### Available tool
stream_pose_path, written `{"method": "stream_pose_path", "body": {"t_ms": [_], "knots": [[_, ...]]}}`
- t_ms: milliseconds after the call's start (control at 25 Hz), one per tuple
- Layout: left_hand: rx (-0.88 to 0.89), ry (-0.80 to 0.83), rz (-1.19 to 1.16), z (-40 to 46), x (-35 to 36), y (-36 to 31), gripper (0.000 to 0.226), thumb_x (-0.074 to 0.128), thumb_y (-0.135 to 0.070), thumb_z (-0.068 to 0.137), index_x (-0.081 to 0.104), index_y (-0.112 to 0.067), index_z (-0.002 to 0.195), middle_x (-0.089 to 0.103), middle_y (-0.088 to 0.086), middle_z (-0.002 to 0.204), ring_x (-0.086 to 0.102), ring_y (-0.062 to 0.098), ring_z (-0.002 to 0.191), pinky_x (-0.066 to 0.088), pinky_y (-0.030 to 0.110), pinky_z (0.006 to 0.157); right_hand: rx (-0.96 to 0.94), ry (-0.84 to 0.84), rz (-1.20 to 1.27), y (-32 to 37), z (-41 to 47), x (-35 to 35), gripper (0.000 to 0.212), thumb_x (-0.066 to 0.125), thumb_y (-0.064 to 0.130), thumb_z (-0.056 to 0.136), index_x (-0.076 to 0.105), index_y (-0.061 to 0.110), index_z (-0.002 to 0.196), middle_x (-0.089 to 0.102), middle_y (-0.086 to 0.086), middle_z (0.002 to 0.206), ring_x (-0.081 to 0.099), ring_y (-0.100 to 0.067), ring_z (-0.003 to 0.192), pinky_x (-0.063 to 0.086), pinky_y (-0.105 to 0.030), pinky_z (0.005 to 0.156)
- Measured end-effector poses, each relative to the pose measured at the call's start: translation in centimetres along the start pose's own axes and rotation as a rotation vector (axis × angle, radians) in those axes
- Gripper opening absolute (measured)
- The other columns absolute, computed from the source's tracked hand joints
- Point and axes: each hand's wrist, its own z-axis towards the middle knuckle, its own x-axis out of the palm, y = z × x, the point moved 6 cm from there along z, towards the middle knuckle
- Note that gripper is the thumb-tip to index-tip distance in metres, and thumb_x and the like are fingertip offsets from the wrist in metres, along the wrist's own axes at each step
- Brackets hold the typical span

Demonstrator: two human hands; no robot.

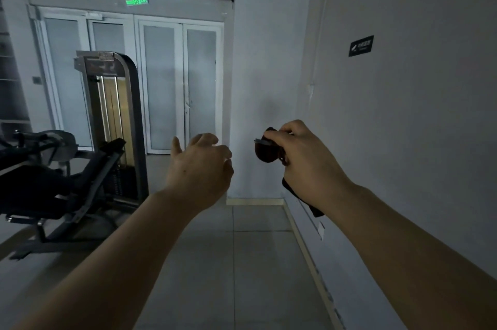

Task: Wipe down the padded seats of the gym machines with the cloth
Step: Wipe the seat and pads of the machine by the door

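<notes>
Head view: gym machine [88,141] left, wall [403,114] right.

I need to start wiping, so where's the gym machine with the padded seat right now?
In the head view the gym machine stands at the left, in front of the glass doors, left of the open left hand and apart from it.

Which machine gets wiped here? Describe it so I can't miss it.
Start at the frosted double doors under the green exit sign. Left of them stands a tall weight-stack tower; the machine's black padded seat lies at its foot, the only upholstered thing in view.
</notes>
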Motion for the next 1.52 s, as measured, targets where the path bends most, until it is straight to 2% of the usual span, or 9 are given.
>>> {"method": "stream_pose_path", "body": {"t_ms": [240,400,600,800,960,1160,1320,1520], "knots": [[-0.088,0.026,0.105,9.3,7.6,4.0,0.030,0.045,-0.032,0.095,0.058,-0.029,0.123,0.042,-0.001,0.140,0.034,0.018,0.134,0.010,0.059,0.112,-0.133,0.014,0.079,-5.4,10.7,8.8,0.063,0.051,-0.013,0.079,0.049,0.012,0.136,0.043,-0.012,0.125,0.050,-0.025,0.105,0.039,-0.023,0.084],[-0.238,0.048,0.198,13.8,10.4,9.1,0.030,0.043,-0.031,0.094,0.062,-0.030,0.118,0.045,-0.003,0.134,0.039,0.017,0.129,0.014,0.056,0.112,-0.245,0.061,0.138,-6.9,18.7,14.5,0.060,0.051,-0.009,0.084,0.045,0.014,0.140,0.041,-0.010,0.128,0.049,-0.024,0.107,0.029,-0.018,0.078],[-0.420,0.127,0.230,15.4,15.7,18.3,0.022,0.044,-0.031,0.093,0.065,-0.031,0.100,0.050,-0.006,0.120,0.041,0.016,0.123,0.015,0.058,0.111,-0.337,0.175,0.272,-4.6,26.0,24.7,0.063,0.051,-0.007,0.086,0.038,0.015,0.144,0.037,-0.008,0.134,0.045,-0.025,0.116,0.037,-0.024,0.090],[-0.553,0.163,0.264,15.6,20.7,30.2,0.022,0.044,-0.030,0.094,0.065,-0.030,0.101,0.050,-0.006,0.119,0.042,0.017,0.122,0.021,0.056,0.109,-0.372,0.281,0.357,-0.2,32.6,36.7,0.066,0.054,-0.006,0.085,0.037,0.016,0.145,0.036,-0.006,0.137,0.042,-0.023,0.122,0.037,-0.024,0.094],[-0.566,0.148,0.317,19.0,23.4,42.0,0.024,0.044,-0.032,0.093,0.065,-0.030,0.103,0.050,-0.005,0.122,0.044,0.017,0.120,0.026,0.055,0.106,-0.402,0.247,0.385,5.5,41.3,44.7,0.061,0.053,-0.004,0.087,0.039,0.016,0.143,0.038,-0.007,0.136,0.043,-0.023,0.121,0.036,-0.023,0.093],[-0.538,0.097,0.318,26.9,24.0,55.1,0.028,0.042,-0.032,0.095,0.067,-0.027,0.106,0.049,-0.003,0.131,0.040,0.017,0.127,0.019,0.056,0.111,-0.413,0.192,0.366,11.6,54.0,51.1,0.060,0.055,-0.004,0.087,0.041,0.014,0.142,0.041,-0.008,0.134,0.046,-0.024,0.118,0.039,-0.026,0.095],[-0.512,0.099,0.301,31.8,27.0,62.8,0.028,0.041,-0.031,0.095,0.067,-0.025,0.103,0.051,0.002,0.127,0.042,0.020,0.125,0.020,0.057,0.110,-0.380,0.193,0.363,13.0,61.2,56.6,0.062,0.056,-0.005,0.085,0.040,0.014,0.142,0.040,-0.009,0.135,0.046,-0.026,0.120,0.040,-0.026,0.098],[-0.508,0.129,0.306,37.2,33.5,72.4,0.025,0.044,-0.029,0.094,0.068,-0.024,0.101,0.052,0.002,0.121,0.044,0.022,0.122,0.020,0.057,0.110,-0.376,0.211,0.366,13.9,69.5,66.9,0.061,0.057,-0.005,0.085,0.042,0.013,0.141,0.041,-0.010,0.134,0.047,-0.027,0.119,0.041,-0.029,0.099]]}}
